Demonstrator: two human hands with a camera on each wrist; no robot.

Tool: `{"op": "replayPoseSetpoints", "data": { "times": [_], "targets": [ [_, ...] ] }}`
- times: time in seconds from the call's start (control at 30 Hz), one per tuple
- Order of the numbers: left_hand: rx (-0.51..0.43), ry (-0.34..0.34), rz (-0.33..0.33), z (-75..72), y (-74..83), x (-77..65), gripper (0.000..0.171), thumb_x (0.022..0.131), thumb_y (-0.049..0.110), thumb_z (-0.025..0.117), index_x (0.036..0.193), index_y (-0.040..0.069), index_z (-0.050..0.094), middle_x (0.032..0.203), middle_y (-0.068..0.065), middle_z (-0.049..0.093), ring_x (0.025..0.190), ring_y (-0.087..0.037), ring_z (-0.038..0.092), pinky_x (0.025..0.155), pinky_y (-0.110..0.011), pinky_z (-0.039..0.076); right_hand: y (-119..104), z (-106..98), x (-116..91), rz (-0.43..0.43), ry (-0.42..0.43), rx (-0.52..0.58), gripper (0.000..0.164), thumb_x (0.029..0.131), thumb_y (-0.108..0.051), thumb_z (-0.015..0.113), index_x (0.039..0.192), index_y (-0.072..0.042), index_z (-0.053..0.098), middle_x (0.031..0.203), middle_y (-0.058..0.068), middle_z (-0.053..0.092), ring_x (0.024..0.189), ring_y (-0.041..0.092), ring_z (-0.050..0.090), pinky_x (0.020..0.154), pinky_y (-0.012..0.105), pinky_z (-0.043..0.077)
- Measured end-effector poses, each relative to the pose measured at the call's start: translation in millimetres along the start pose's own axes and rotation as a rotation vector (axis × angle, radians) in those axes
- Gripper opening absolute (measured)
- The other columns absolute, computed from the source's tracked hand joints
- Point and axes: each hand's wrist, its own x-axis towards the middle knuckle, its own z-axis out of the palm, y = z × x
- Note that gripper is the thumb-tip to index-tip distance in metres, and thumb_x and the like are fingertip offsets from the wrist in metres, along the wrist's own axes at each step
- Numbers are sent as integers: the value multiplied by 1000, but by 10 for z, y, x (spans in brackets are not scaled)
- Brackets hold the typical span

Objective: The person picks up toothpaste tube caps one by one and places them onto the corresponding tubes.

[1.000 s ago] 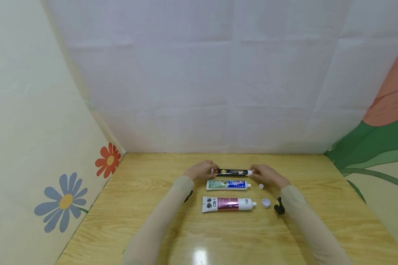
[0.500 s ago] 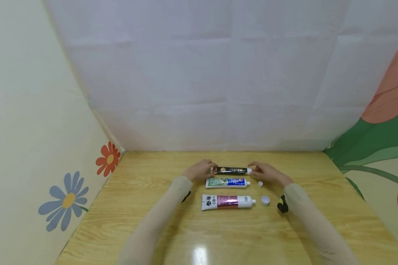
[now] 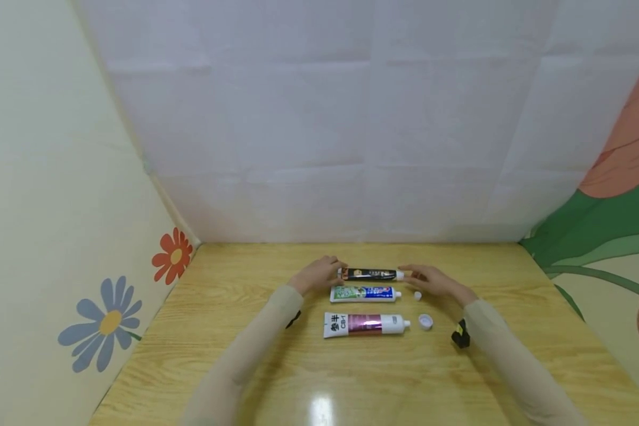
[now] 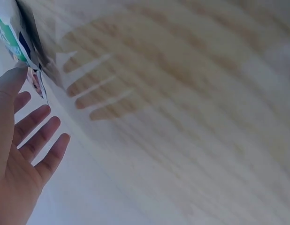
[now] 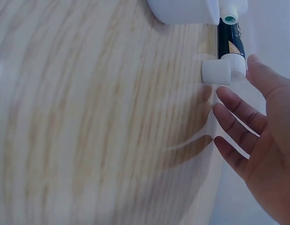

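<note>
Caps point(image 3: 418, 296) point(image 3: 425, 322) and two paler tubes point(image 3: 363, 294) point(image 3: 364, 325) lie nearer than the black tube point(image 3: 370, 274), hands point(image 3: 318, 274) point(image 3: 431, 280) loosely spread at its ends.

The near tube point(image 3: 364, 324) carries the clearest print: on its white left end stand two large black characters, which read 参半, and just to their right, in smaller dark type, "CB-1". Both are turned sideways, running across the tube's width. The small mark near its right end is too fine to read. The middle tube point(image 3: 363, 294) bears pale lettering on its green left half and a red-and-white mark on its blue right half, both illegible; the left wrist view shows white characters on the green, cut off and blurred. The far tube point(image 3: 370, 274), black, has a gold emblem and a row of tiny pale characters, unreadable.
</note>
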Motion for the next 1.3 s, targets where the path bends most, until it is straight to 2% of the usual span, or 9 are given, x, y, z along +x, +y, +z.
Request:
{"op": "replayPoseSetpoints", "data": {
  "times": [0.17, 0.37, 0.6, 0.83, 1.0, 1.17, 1.3],
  "targets": [
    [67, 21, 49, -25, 44, -19, 54, 90, 44, 53, 136, 17, 45, 131, -5, 50, 117, -20, 48, 102, -35, 41, -21, 7, -25, -5, -9, 1, 51, 95, -33, 50, 140, -11, 40, 99, 6, 59, 87, 17, 55, 76, 34, 49],
    [105, 76, 125, -35, 93, -39, 55, 90, 46, 53, 134, 14, 48, 128, -6, 53, 114, -20, 51, 99, -35, 43, -25, 1, -71, 0, -7, 7, 54, 94, -35, 52, 142, -14, 38, 101, 6, 59, 89, 17, 56, 79, 36, 49],
    [182, 112, 185, -1, 95, -54, 57, 92, 51, 45, 135, 14, 47, 122, -3, 56, 110, -16, 53, 97, -31, 44, 2, 8, -127, -5, -7, 8, 57, 93, -38, 53, 143, -16, 36, 104, 7, 58, 91, 17, 55, 80, 36, 49],
    [199, 58, 216, -11, 136, -94, 59, 93, 54, 39, 138, 15, 43, 126, -2, 54, 114, -16, 51, 101, -31, 41, 41, 12, -151, -53, -2, 16, 59, 92, -36, 56, 141, -11, 38, 102, 8, 58, 90, 20, 56, 77, 38, 50],
    [184, 15, 206, -7, 154, -152, 62, 93, 56, 36, 141, 16, 39, 136, -6, 47, 124, -21, 45, 107, -37, 35, 32, 19, -187, -67, 7, 13, 59, 90, -37, 58, 139, -8, 41, 104, 11, 57, 92, 22, 56, 79, 41, 50],
    [158, -32, 180, -11, 173, -190, 65, 93, 59, 32, 143, 18, 34, 145, -8, 38, 132, -25, 36, 111, -41, 27, 35, 9, -236, -46, 14, -3, 61, 88, -38, 61, 138, -8, 43, 104, 11, 56, 91, 21, 53, 79, 38, 48],
    [145, -53, 185, -5, 184, -222, 68, 91, 63, 31, 144, 20, 34, 148, -8, 32, 136, -27, 30, 112, -43, 23, 32, 7, -274, -27, 5, 3, 63, 86, -37, 64, 137, -8, 43, 103, 10, 55, 90, 20, 51, 78, 36, 47]
  ]
}}
